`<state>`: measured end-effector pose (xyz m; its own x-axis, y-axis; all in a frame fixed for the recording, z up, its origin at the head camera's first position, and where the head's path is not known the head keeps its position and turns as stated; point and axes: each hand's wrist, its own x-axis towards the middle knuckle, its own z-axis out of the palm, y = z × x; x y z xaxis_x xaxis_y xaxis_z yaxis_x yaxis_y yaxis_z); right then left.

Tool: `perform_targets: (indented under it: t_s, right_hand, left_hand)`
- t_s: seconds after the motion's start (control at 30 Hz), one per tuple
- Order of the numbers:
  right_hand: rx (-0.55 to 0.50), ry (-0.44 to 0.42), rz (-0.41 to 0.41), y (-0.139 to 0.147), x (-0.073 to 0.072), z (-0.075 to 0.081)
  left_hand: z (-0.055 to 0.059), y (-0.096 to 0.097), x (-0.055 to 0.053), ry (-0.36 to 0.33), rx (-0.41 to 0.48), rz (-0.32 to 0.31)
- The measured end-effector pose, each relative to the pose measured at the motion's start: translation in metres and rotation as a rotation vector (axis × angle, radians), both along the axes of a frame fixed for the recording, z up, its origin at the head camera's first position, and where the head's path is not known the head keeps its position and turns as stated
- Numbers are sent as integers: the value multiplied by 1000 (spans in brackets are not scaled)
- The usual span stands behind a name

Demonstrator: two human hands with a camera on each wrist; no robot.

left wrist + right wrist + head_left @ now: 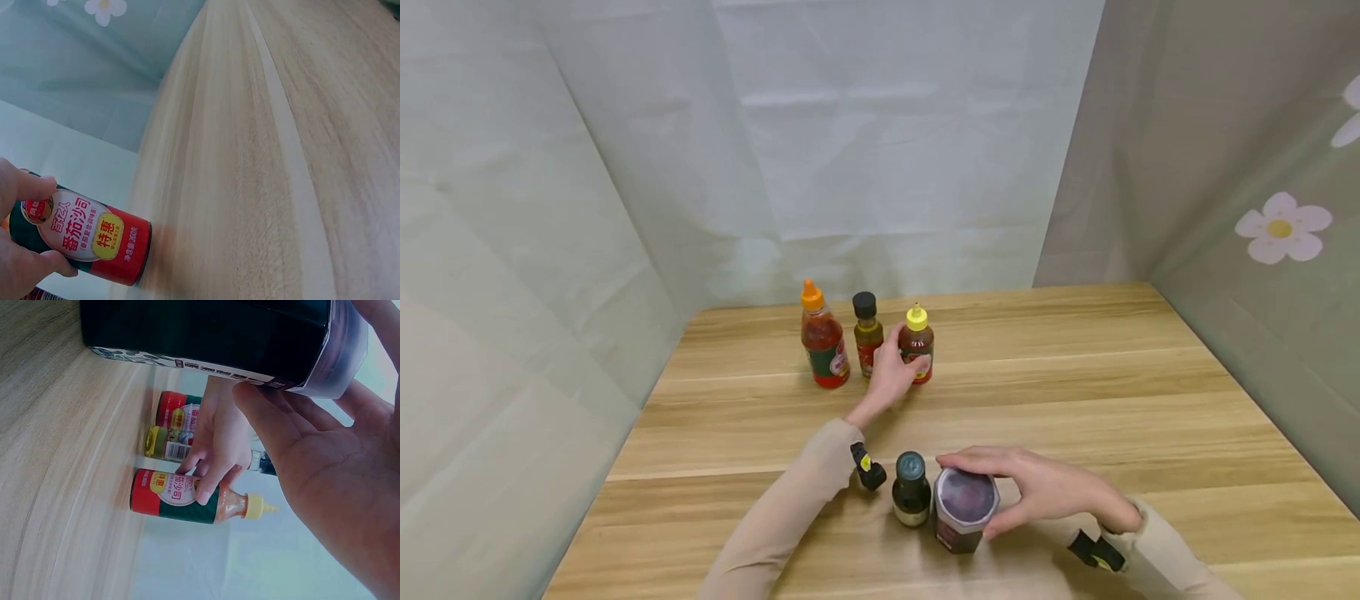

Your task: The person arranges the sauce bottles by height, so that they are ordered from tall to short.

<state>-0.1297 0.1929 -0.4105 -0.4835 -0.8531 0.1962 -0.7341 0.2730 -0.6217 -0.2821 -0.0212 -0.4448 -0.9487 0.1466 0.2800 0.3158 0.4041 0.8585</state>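
Head view's pretty bright and even, just soft shadows on the tabletop [1075,375]. Both wrist views run cooler and hazier, and the jar [206,328] goes nearly black in the right one. Light's probably overhead, hard to tell.

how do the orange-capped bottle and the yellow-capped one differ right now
The orange-capped bottle looks taller and wider than the yellow-capped bottle. The left hand grips the yellow-capped bottle, while no hand touches the orange-capped bottle. Both are upright, with red and green on their sides.
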Motion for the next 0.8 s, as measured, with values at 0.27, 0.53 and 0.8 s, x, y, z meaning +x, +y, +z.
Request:
perform_targets:
  t_s: [0.27, 0.53, 0.8]
  right_hand:
    - [-3, 24, 5, 0, 0, 0]
    - [4, 13, 4, 0, 1, 1]
    - [-17, 36, 22, 0, 1, 3]
  left_hand:
    - [-2, 0, -2, -24, -1, 9]
    - [-1, 0, 1, -59, -52, 2]
    - [-1, -7, 11, -28, -113, -54]
